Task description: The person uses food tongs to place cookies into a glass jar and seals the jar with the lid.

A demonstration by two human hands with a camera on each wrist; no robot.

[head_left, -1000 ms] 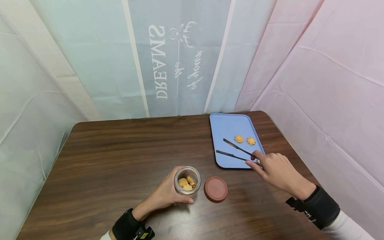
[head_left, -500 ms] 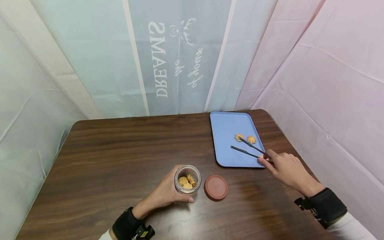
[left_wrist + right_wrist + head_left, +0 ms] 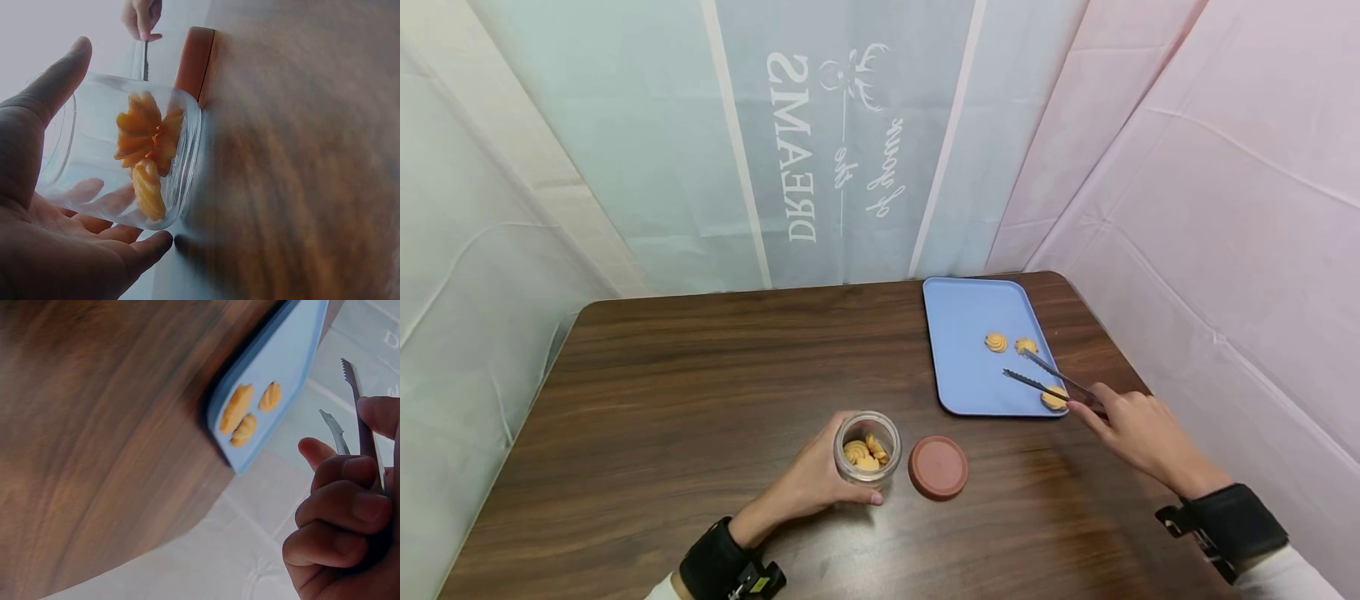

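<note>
The light is soft and even on my head view, and bright on the pale curtains point(image 3: 1187, 167). The table point(image 3: 700, 375) has a gentle shine. My hands throw only small, faint shadows. The straight edges bend a bit near the sides. My left wrist view is dim and hazy, with my left hand point(image 3: 44, 212) dark and blurry. My right wrist view shows blurry wood, and my right hand point(image 3: 344, 512) is soft too.
</note>
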